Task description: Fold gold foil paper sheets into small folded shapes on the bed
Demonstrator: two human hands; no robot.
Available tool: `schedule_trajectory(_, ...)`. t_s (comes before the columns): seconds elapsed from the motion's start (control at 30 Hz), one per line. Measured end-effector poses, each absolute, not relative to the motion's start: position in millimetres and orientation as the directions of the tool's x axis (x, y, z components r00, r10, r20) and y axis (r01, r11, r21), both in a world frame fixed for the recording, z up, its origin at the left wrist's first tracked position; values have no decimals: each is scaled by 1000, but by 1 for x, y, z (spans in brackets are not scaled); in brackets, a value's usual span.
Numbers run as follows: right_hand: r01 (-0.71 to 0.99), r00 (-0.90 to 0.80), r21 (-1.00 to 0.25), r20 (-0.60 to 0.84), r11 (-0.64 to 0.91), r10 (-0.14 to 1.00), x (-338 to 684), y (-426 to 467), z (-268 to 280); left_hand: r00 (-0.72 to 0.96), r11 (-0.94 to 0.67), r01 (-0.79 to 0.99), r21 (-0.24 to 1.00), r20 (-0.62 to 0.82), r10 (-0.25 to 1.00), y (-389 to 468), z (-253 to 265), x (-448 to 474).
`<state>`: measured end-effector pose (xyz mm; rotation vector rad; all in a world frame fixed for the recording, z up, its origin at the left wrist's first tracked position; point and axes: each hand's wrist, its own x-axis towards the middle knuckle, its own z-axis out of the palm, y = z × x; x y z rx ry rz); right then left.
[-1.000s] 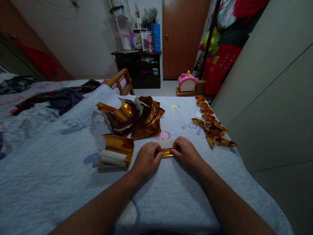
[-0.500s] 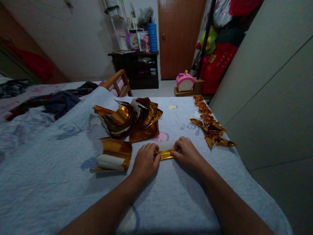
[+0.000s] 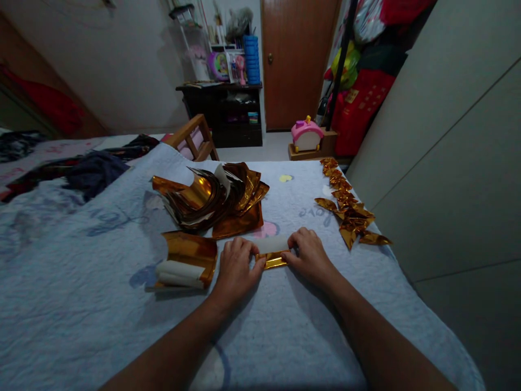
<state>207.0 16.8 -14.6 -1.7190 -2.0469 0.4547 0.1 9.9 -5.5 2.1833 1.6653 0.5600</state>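
Note:
Between my hands lies a sheet of gold foil paper (image 3: 275, 262), its near edge folded over into a narrow shiny strip and its pale back (image 3: 273, 244) showing behind. My left hand (image 3: 237, 267) pinches the strip's left end between thumb and fingers. At the right end, my right hand (image 3: 307, 254) grips it the same way. Left of my left hand rests a small curled stack of gold foil sheets (image 3: 191, 250), with a pale roll along its near side. A larger fanned pile of gold foil sheets (image 3: 203, 198) sits beyond it.
Folded gold foil pieces (image 3: 352, 217) line the bed's right edge, beside a pale cabinet (image 3: 456, 163). Dark clothes (image 3: 97, 171) lie at the left. Past the bed stand a wooden chair (image 3: 191, 136), a dark shelf unit (image 3: 223, 117) and a pink toy (image 3: 306, 134).
The pale back of the sheet shows more widely behind the folded strip. Both hands stay at the strip's ends, the left shifted slightly left. The view has moved a little.

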Motion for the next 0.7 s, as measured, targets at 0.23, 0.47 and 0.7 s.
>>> schedule_trajectory(0.23,800,-95,-587,74,121,993,207,19,-15,260,-277,811,515,107,960,11,-4,2)
schedule_trajectory(0.47,800,-70,-593,62,93,996,207,19,-15,288,-290,810,509,85,954,11,-2,2)
schedule_trajectory(0.7,773,-78,-626,64,101,995,208,19,-15,273,-294,815,499,117,955,11,-4,2)
